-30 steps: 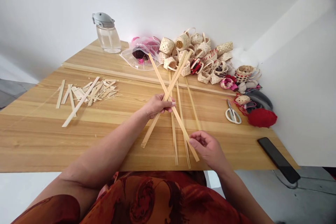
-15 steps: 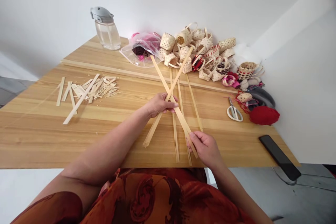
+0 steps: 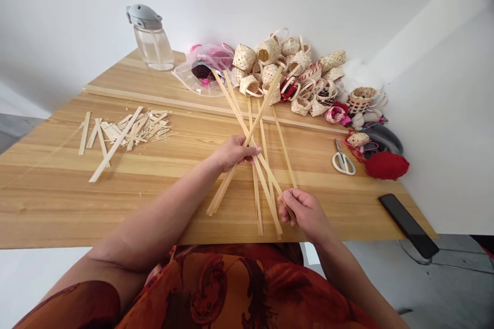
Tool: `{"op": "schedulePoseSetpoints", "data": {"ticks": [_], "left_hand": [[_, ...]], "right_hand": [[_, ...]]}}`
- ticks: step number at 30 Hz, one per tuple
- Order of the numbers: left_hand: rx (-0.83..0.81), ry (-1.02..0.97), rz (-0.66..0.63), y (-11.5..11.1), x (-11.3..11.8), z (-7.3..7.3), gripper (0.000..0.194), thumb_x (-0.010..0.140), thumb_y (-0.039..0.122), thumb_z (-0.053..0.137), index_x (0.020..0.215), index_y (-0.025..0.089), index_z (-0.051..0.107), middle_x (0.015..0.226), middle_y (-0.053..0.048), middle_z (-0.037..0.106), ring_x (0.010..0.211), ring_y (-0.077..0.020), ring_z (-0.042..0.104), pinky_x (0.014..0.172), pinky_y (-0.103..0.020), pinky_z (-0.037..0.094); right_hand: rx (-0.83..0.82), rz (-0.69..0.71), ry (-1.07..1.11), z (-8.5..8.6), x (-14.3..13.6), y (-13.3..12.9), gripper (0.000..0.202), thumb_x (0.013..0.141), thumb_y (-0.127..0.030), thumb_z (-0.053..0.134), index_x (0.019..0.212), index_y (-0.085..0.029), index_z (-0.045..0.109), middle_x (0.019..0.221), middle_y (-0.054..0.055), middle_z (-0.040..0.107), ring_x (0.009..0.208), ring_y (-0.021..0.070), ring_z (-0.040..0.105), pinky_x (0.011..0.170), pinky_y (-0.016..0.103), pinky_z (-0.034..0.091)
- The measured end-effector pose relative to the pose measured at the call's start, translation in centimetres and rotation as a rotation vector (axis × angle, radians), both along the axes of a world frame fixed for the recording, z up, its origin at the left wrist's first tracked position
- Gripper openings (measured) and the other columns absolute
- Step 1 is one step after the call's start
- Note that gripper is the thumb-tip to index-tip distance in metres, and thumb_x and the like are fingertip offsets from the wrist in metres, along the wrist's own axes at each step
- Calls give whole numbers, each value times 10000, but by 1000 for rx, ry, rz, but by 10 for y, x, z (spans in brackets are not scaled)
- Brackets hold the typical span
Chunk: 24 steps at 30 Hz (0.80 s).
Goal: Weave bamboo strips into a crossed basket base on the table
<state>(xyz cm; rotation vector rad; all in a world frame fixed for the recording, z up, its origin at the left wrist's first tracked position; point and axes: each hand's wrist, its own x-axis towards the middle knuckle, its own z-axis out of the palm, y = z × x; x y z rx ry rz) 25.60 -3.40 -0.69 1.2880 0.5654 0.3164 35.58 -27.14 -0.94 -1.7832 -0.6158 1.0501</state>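
While pinching the crossed strips (image 3: 265, 104) at the crossing with the left hand (image 3: 231, 154), thumb on top, holding the near part of a single strip (image 3: 275, 180) between closed thumb and fingers of the right hand (image 3: 304, 211). Spread in a rough X around the left hand, seemingly raised above the worktop (image 3: 46, 211). Splayed apart, just left of the right hand, from a neighbouring strip (image 3: 274, 220). Probably very light, thin and springy lengthwise, stiffer across the width; likely smooth enough to slide when pinched loosely, and apt to split or crease under a sharp bend. Best taken flat between thumb and fingertips near one end, with a firm pinch at the crossing against slipping. Below and between both hands, on the worktop, more loose strips (image 3: 285, 151). Left of the left hand, well apart, a heap of offcuts (image 3: 148, 128). Beyond both hands, a pile of woven baskets (image 3: 244, 58). Beyond and to the right of the right hand, scissors (image 3: 340, 156); farther right, a dark phone (image 3: 409, 226).
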Motion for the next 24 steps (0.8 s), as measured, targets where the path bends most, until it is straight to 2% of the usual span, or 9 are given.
{"op": "schedulePoseSetpoints", "data": {"ticks": [7, 11, 14, 19, 24], "left_hand": [[10, 3, -2, -3, 0, 1, 151, 755, 174, 751, 737, 119, 610, 594, -45, 654, 489, -99, 581, 378, -176, 296], [22, 31, -39, -6, 1, 1, 171, 757, 184, 766, 735, 121, 608, 613, -47, 667, 481, -97, 585, 377, -175, 308], [30, 19, -49, -6, 1, 1, 175, 753, 189, 779, 751, 120, 618, 640, -43, 673, 483, -92, 586, 376, -172, 314], [27, -8, 52, 2, 0, 0, 179, 732, 182, 792, 814, 129, 643, 586, 7, 622, 466, -75, 554, 375, -159, 318], [22, -63, 191, 11, -1, -1, 286, 693, 281, 836, 744, 152, 586, 608, 1, 644, 472, -78, 571, 368, -155, 311]], "right_hand": [[36, 25, 160, 4, -3, 5, 442, 845, -590, 636, 936, -159, 674, 705, 23, 666, 561, 114, 594, 482, 213, 415], [126, 18, 85, 6, -5, 16, 344, 789, -498, 739, 760, -173, 628, 644, -23, 606, 541, 84, 526, 529, 216, 412], [147, -18, -50, 1, 1, 17, 380, 764, -490, 763, 660, -187, 558, 579, -35, 570, 518, 90, 491, 544, 234, 409], [93, -77, -228, -5, 23, -4, 386, 785, -526, 736, 690, -194, 564, 596, -21, 575, 533, 109, 495, 538, 246, 412], [21, -172, -425, -1, 47, -38, 384, 796, -561, 706, 758, -190, 615, 604, -13, 564, 532, 122, 491, 528, 257, 413]]}}
